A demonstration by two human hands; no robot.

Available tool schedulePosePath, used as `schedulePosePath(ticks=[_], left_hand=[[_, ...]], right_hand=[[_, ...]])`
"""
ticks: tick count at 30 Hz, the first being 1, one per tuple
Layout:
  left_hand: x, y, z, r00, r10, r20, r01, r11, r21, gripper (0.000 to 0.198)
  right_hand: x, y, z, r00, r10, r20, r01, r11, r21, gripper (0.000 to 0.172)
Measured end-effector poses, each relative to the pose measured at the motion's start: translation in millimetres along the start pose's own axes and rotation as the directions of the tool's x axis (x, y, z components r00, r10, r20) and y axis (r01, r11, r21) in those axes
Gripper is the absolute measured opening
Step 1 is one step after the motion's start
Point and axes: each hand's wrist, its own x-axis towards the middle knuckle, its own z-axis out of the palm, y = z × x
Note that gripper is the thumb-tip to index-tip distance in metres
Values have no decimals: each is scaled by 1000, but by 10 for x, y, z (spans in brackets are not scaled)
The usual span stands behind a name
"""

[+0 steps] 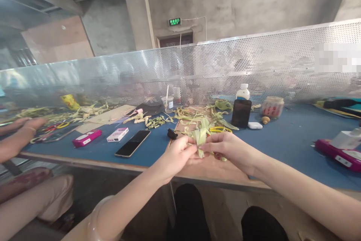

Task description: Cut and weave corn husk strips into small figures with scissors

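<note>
Pale-green husk (200, 136) sits pinched between left grip (178, 156) and right grip (225, 145).

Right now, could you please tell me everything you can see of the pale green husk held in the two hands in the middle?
The pale green husk looks thin, leafy and fibrous, with lighter streaks. It stands roughly upright, spreading into loose flaps above and narrowing to a short end below. Fingers of the left hand and right hand pinch its lower part, above a brown board. Whether it is one piece is unclear.
</note>
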Motion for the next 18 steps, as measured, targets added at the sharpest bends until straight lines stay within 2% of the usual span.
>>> schedulePosePath(ticks=[7,15,18], left_hand=[[25,-1,7,997,-39,67,50,985,-165,21],[28,-8,14,999,-12,39,21,969,-246,19],[27,-17,24,1000,-9,25,15,968,-252,19]], right_hand=[[12,95,-3,998,-54,-30,51,994,-100,19],[-33,91,67,976,-194,-98,166,956,-242,19],[-42,99,90,956,-233,-177,170,936,-309,19]])
